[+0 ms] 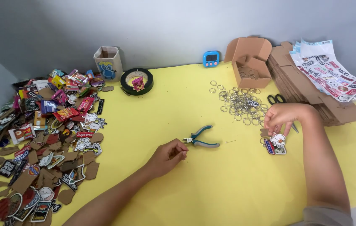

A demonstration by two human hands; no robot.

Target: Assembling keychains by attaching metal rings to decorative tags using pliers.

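While both forearms reach in from the near edge, the left hand (168,155) rests near the middle of the yellow surface (211,184), its fingers curled together in a loose fist; whether anything small sits inside that grip cannot be told. Just beyond its knuckles, touching or nearly touching the fingertips, lie small pliers (201,137) with blue and grey handles, their nose pointing left toward the hand and the handles spread a little.

Farther right, the right hand (285,115) hovers over the surface with thumb and forefinger pressed together, pinching the top of a keychain charm (277,140), a white cartoon figure that hangs just below the fingers. A second flat charm (275,149) with red and dark print lies directly under it. Beyond this hand, a loose heap of metal split rings (241,102) spreads toward the far side, with black-handled scissors (277,99) just to its right.

At the far right stand an open cardboard box (249,62) and a stack of flat cardboard (308,88) topped with sticker sheets (333,73). Along the left edge sprawls a big pile of printed charms and brown backings (48,138). At the far side sit a decorated cup (108,62), a black tape roll (136,81) and a small blue timer (211,59).
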